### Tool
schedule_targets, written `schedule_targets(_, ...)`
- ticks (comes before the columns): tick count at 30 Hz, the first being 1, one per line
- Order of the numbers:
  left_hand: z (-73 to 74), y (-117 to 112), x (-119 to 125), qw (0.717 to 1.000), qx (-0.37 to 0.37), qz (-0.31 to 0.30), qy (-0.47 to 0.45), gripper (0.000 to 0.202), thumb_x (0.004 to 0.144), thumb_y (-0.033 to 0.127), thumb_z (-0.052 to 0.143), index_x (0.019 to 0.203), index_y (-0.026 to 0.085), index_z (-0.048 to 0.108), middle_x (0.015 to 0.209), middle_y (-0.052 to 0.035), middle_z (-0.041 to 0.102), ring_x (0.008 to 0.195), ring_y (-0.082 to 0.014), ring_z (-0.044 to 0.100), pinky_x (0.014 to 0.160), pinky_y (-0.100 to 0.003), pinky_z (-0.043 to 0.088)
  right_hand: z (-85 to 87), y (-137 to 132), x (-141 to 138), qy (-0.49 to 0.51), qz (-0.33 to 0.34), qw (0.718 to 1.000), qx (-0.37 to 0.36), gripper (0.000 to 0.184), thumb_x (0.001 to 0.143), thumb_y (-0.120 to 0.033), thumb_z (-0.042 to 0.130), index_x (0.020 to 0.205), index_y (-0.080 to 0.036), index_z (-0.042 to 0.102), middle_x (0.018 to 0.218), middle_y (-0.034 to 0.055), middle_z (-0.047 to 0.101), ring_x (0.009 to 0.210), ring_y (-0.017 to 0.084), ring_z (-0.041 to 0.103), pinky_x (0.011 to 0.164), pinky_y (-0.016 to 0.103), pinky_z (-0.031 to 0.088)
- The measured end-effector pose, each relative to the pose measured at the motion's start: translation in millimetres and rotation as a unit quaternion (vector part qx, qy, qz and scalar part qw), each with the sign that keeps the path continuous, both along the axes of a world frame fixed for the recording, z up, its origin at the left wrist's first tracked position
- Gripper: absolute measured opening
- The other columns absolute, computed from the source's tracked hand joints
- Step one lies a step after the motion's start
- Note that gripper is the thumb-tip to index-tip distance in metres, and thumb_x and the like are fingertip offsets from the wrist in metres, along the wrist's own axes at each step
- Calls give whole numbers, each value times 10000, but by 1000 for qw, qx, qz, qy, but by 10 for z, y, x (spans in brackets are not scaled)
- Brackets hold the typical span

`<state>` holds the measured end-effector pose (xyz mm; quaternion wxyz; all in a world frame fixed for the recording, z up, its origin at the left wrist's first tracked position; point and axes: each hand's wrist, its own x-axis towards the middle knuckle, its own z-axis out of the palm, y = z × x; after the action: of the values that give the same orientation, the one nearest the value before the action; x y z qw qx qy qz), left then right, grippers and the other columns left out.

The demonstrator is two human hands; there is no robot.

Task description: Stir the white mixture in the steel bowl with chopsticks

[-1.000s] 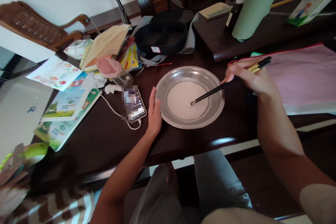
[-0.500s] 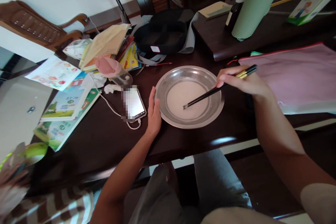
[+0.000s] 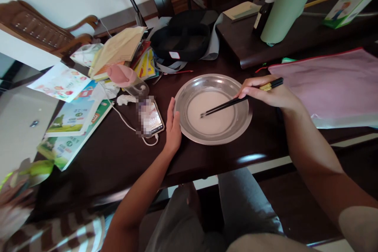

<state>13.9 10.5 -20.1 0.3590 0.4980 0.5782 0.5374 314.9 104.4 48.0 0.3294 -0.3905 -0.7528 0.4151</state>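
Observation:
A shallow round metal basin (image 3: 215, 138) stands on the dark wooden table, with cloudy whitish liquid (image 3: 214, 104) in it. My left hand (image 3: 173, 132) lies along the basin's left rim, touching it with its fingers stretched out. A pair of black chopsticks with gold bands (image 3: 224, 105) is held in my right hand (image 3: 262, 91), over the basin's right side. Their tips are close together and reach the liquid left of the middle. To the left of my left hand lies a phone (image 3: 155, 116) with a lit, partly blurred screen and a white charging cable.
Farther left are a pink-lidded bottle (image 3: 124, 76), booklets (image 3: 73, 114) and stacked papers (image 3: 118, 51). A black case (image 3: 180, 43) sits behind the basin. At right lies a pink mesh pouch (image 3: 327, 86); a green cylinder (image 3: 291, 6) stands behind. Another person's hand (image 3: 19, 197) shows at lower left.
My right hand and the chopsticks have moved slightly left, so the tips are farther left in the liquid. The phone's picture has changed. My left hand and the basin stay put.

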Motion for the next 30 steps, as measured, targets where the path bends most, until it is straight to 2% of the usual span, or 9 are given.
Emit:
schedule_targets(6,-1,-6,-18,1000,3,1,6,622,959,599,486,1514,322,431,1684,-22,303,1560,-235,275,1299,-417,172,9,41,95,54,-135,989,36,317,886,-431,668,650,-232,738,702,13,741,691,176,655,718,324,463)
schedule_targets(9,-3,-4,-20,1000,2,0,7,605,963,594,479,1509,336,434,1683,-11,306,1561,-234,274,1298,-418,177,25,25,101,59,-76,995,11,332,881,-438,671,623,-236,730,691,17,742,696,190,675,723,336,478)
schedule_targets(11,-3,-3,-15,1000,0,0,7,599,966,586,479,1507,331,437,1682,-14,308,1560,-233,275,1298,-412,180,18,2,46,32,-15,999,-6,299,875,-448,674,680,-234,751,751,28,767,764,203,703,750,336,489)
schedule_targets(13,-4,-3,-11,1000,1,1,7,594,969,577,481,1505,326,441,1682,-18,309,1561,-231,273,1299,-409,176,5,-11,-12,16,6,1000,-5,275,872,-455,675,740,-232,767,807,34,782,822,208,710,770,332,492)
schedule_targets(19,3,-12,-24,1000,3,1,0,602,958,591,493,1500,335,446,1677,-13,321,1556,-237,287,1298,-420,182,12,30,59,51,-129,990,36,316,885,-441,664,655,-239,738,712,14,749,709,184,663,719,332,462)
schedule_targets(22,5,-14,-27,1000,2,3,1,600,961,584,494,1503,332,444,1676,-11,323,1556,-234,287,1298,-414,187,29,17,72,58,-82,995,15,335,880,-440,671,618,-240,731,682,15,742,689,187,670,723,337,472)
schedule_targets(26,7,-15,-16,1000,1,3,3,594,970,563,492,1509,320,438,1677,-16,320,1557,-226,285,1300,-407,180,15,-27,-31,18,1,1000,-5,275,872,-457,675,736,-238,770,811,31,787,809,200,706,758,324,488)
schedule_targets(28,10,-17,-14,1000,2,2,1,594,971,562,491,1510,320,436,1675,-17,324,1554,-228,292,1298,-407,188,4,-24,-44,11,-25,1000,12,278,875,-465,670,754,-237,773,815,29,785,807,197,698,747,320,480)
schedule_targets(30,13,-19,-17,1000,3,1,2,593,971,567,487,1508,323,437,1676,-17,323,1555,-230,291,1296,-405,193,-1,-1,-1,22,-92,995,35,287,883,-454,664,722,-239,765,769,18,769,752,186,674,724,321,464)
